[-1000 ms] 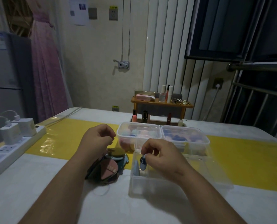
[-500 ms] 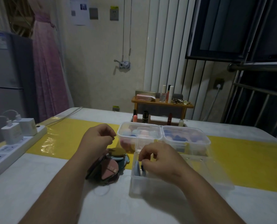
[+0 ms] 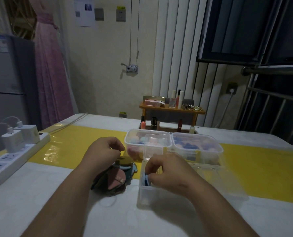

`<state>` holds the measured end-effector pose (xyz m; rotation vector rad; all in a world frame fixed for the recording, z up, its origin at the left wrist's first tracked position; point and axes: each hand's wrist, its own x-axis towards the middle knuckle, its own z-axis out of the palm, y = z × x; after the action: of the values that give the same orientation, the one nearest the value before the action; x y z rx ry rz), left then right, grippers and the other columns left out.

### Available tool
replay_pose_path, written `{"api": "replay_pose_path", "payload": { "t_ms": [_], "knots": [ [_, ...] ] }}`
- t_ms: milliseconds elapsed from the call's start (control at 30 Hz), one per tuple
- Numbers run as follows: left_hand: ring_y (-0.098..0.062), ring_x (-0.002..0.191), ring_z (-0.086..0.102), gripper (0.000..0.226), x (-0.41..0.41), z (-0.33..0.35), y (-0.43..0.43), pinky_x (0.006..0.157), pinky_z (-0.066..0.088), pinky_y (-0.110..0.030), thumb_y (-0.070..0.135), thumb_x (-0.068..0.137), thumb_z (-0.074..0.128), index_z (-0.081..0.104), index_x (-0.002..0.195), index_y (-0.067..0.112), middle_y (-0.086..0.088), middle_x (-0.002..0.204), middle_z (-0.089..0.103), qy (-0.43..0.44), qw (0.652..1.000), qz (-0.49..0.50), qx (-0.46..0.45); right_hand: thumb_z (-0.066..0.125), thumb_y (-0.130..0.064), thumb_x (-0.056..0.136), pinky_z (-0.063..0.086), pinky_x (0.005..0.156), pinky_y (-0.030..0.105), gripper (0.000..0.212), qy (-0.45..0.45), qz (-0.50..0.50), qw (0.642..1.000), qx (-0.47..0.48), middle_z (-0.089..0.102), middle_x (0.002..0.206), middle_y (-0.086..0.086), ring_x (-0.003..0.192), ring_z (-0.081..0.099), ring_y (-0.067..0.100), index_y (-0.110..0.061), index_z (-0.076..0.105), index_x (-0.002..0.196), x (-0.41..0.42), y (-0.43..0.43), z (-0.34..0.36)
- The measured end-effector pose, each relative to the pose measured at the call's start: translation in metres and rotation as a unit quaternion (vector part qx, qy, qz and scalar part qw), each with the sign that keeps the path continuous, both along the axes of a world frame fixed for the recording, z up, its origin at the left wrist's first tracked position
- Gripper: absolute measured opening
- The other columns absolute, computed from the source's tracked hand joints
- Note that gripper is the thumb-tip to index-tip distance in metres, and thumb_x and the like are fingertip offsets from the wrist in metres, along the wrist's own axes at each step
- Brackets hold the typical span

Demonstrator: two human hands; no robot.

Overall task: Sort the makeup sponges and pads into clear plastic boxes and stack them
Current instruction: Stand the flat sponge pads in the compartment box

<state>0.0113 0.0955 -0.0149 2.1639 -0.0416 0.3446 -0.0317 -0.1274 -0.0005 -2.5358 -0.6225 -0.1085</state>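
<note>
An open clear plastic box (image 3: 227, 190) lies nearest me on the table. My right hand (image 3: 169, 170) reaches into its left end and pinches a blue pad (image 3: 146, 179) that stands on edge beside another one. A dark pile of round pads (image 3: 116, 180), brown and pink, lies left of the box. My left hand (image 3: 103, 151) hovers over that pile with loosely curled fingers and nothing visible in it. Behind stand two clear boxes, the left box (image 3: 133, 134) with pastel sponges, the right box (image 3: 217, 147) with blue and pink pieces.
A small clear box (image 3: 156, 139) rests on the two back boxes. A white power strip (image 3: 14, 159) with chargers lies at the table's left edge. A wooden shelf (image 3: 171, 110) with cosmetics stands at the far edge. A yellow runner (image 3: 262, 165) crosses the table.
My right hand has gone down from above the near box into its left end, carrying the blue pad in. My left hand has stayed over the pile.
</note>
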Motion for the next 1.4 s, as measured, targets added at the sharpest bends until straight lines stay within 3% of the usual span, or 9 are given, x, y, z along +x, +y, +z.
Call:
{"api": "replay_pose_path", "payload": {
  "t_ms": [167,233,400,567,733,867,1133,1300,1400],
  "knots": [
    [-0.01,0.08,0.063,0.009,-0.001,-0.002,-0.002,0.072,0.056,-0.033,0.034,0.075,0.077,0.068,0.076,0.037,0.018,0.081,0.066,0.032,0.991,-0.015,0.127,0.063,-0.024,0.088,0.038,0.063,0.011,0.016,-0.005,-0.004,0.997,0.072,0.061,0.087,-0.024,0.081,0.053,-0.014,-0.04,0.069,0.089,0.001,-0.002,0.0],
    [-0.006,0.081,0.062,0.017,-0.003,-0.001,-0.003,0.069,0.052,-0.028,0.048,0.07,0.079,0.068,0.079,0.038,0.02,0.081,0.066,0.039,0.988,-0.023,0.15,0.062,-0.022,0.089,0.037,0.061,0.01,0.019,-0.021,-0.003,0.994,0.103,0.06,0.085,-0.025,0.081,0.051,-0.018,-0.04,0.068,0.09,0.001,-0.003,0.0],
    [-0.004,0.078,0.063,0.022,-0.005,0.0,-0.006,0.067,0.052,-0.025,0.05,0.068,0.08,0.068,0.079,0.037,0.019,0.082,0.067,0.046,0.981,-0.024,0.189,0.061,-0.022,0.09,0.041,0.065,0.014,0.018,-0.03,-0.006,0.991,0.132,0.061,0.085,-0.024,0.085,0.052,-0.01,-0.036,0.07,0.097,0.002,-0.003,-0.002],
    [-0.01,0.076,0.064,0.014,-0.007,0.002,-0.009,0.064,0.051,-0.029,0.045,0.084,0.07,0.07,0.079,0.032,0.012,0.077,0.068,0.033,0.988,-0.01,0.152,0.06,-0.023,0.092,0.043,0.067,0.014,0.019,-0.034,-0.018,0.988,0.151,0.061,0.088,-0.024,0.086,0.053,-0.006,-0.038,0.068,0.098,0.005,-0.006,-0.004],
    [-0.01,0.078,0.059,0.015,-0.006,0.004,-0.01,0.064,0.042,-0.028,0.037,0.089,0.066,0.073,0.081,0.027,0.014,0.077,0.063,-0.063,0.989,0.034,0.128,0.058,-0.022,0.093,0.048,0.072,0.018,0.021,-0.034,-0.025,0.986,0.163,0.061,0.089,-0.022,0.089,0.053,-0.002,-0.041,0.065,0.097,0.005,-0.006,-0.004],
    [-0.007,0.08,0.062,0.01,-0.007,0.006,-0.012,0.067,0.048,-0.025,0.028,0.091,0.066,0.075,0.089,0.024,0.011,0.081,0.069,-0.116,0.993,0.031,0.005,0.058,-0.021,0.094,0.048,0.073,0.019,0.02,-0.033,-0.027,0.985,0.169,0.06,0.096,-0.021,0.09,0.055,0.001,-0.038,0.065,0.103,0.005,-0.006,-0.004],
    [-0.021,0.067,0.071,0.012,-0.01,0.01,-0.021,0.065,0.061,-0.033,0.011,0.092,0.065,0.072,0.091,0.02,0.002,0.073,0.074,-0.071,0.988,-0.013,-0.135,0.055,-0.021,0.097,0.038,0.069,0.012,0.039,-0.018,-0.018,0.985,0.168,0.048,0.106,-0.031,0.093,0.05,-0.006,-0.055,0.055,0.116,0.0,-0.005,0.001],
    [-0.015,0.059,0.066,0.011,-0.013,0.011,-0.029,0.06,0.057,-0.03,0.009,0.091,0.067,0.073,0.09,0.018,-0.003,0.069,0.072,-0.042,0.984,-0.06,-0.163,0.055,-0.022,0.097,0.041,0.072,0.013,0.038,-0.025,-0.006,0.985,0.168,0.057,0.117,-0.026,0.098,0.052,-0.007,-0.052,0.059,0.12,0.003,-0.005,-0.001],
    [-0.013,0.058,0.061,0.011,-0.013,0.011,-0.029,0.053,0.05,-0.027,0.013,0.09,0.069,0.074,0.089,0.023,-0.001,0.067,0.071,-0.039,0.987,-0.065,-0.139,0.056,-0.023,0.097,0.041,0.071,0.012,0.032,-0.031,-0.003,0.983,0.18,0.062,0.11,-0.025,0.097,0.053,-0.006,-0.049,0.062,0.115,0.003,-0.005,-0.002]
  ]
}}
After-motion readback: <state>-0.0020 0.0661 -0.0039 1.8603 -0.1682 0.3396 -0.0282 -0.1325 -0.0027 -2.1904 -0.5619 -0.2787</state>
